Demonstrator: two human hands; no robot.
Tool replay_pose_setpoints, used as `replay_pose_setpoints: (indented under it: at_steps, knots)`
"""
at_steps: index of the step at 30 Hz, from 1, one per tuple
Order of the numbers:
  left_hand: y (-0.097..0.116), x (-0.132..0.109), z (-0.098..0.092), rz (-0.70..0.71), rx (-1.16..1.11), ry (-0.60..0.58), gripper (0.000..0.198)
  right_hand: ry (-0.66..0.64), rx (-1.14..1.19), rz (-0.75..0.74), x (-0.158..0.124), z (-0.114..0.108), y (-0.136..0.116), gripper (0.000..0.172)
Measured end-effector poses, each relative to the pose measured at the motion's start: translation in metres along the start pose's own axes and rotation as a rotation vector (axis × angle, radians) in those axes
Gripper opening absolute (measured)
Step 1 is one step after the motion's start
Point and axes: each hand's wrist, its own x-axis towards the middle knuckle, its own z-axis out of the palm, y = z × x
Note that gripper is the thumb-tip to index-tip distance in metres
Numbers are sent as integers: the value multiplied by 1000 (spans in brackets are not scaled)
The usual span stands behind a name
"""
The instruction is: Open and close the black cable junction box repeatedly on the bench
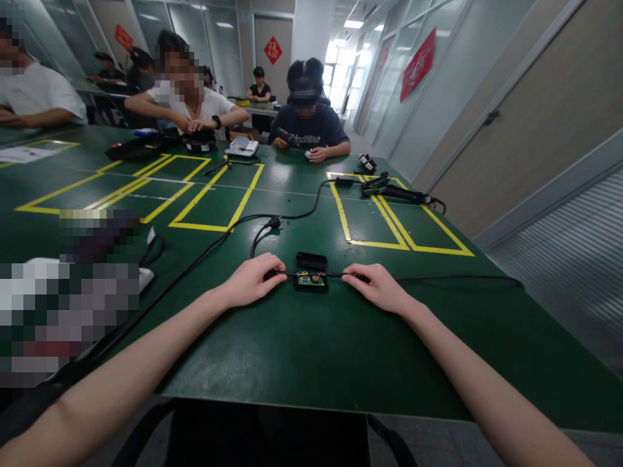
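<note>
A small black plastic case point(311, 287) lies on the table with a green circuit board point(306, 280) exposed inside it. Its black cover point(312, 261) sits just behind. My left hand point(256, 279) pinches the black cable point(289, 274) on the left side of the case. On the right side, my right hand point(372, 284) grips the cable point(335, 275) between thumb and fingers, and the cord runs on to the right. Thin coloured wires show at the board's upper edge. A black power plug point(275, 222) lies behind my left hand.
Yellow tape rectangles point(409, 246) mark the green table point(292, 350). A long black cord point(204, 250) crosses it to an inline block point(344, 182). A black tool like a hair straightener point(396, 191) lies back right. Co-workers point(306, 123) sit opposite. A blurred area covers the left.
</note>
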Motion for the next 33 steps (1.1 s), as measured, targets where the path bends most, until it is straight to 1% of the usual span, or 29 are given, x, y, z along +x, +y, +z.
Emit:
replay_pose_setpoints:
  at_steps: [5,10,15,18,24,31,33]
  knots:
    - [1,0,0,-12,17,-1,15,12,6,-1,0,2,3,36]
    - [2,0,0,7,66,-7,11,20,24,-11,1,6,5,26]
    - [2,1,1,32,105,-5,10,27,20,-104,2,10,2,27]
    - [2,1,2,40,113,0,11,32,18,-136,2,12,2,26]
    - [3,0,3,32,102,4,11,77,-6,-201,2,15,1,17]
    - [5,0,4,35,85,10,14,59,-50,-235,4,14,-5,25]
    - [5,-1,4,30,83,11,14,64,-42,-246,5,14,-6,25]
